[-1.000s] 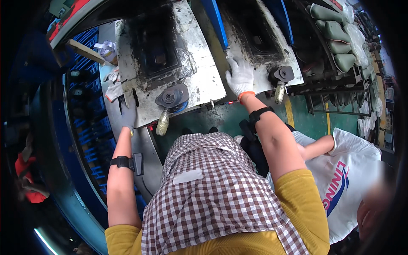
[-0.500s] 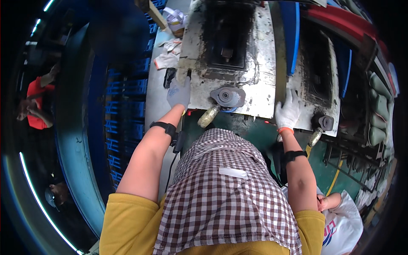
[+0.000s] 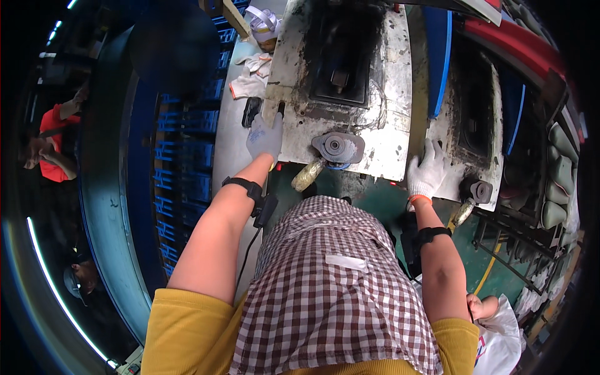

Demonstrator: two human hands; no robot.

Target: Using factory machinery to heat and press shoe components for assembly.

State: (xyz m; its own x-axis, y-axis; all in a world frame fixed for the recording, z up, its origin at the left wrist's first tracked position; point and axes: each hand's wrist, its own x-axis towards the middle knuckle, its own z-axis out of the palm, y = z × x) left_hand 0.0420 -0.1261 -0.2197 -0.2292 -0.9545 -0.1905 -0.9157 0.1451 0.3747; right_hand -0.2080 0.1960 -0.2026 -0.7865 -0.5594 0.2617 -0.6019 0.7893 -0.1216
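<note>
My left hand (image 3: 265, 139), in a grey glove, lies at the near left corner of a stained metal plate (image 3: 395, 106), fingers stretched out. Just beside its fingers is a small black object (image 3: 252, 112) on the pale bench. In a white knitted glove with an orange cuff, my right hand (image 3: 428, 172) rests with fingers apart at the near left edge of a second metal plate (image 3: 439, 131). Between my hands, a round grey fitting (image 3: 337, 147) with a tape-wrapped handle (image 3: 307, 177) sits at the first plate's front edge. Neither hand visibly grips anything.
White work gloves (image 3: 249, 84) and a roll of pale tape (image 3: 264, 24) lie on the left bench. A blue upright panel (image 3: 442, 62) divides the two plates. Another wrapped handle (image 3: 463, 213) juts out at right. A person in white (image 3: 500, 337) is at lower right.
The whole view has shifted slightly, with the plates appearing a little lower and to the right. Both hands stay in nearly the same places, fingers still extended.
</note>
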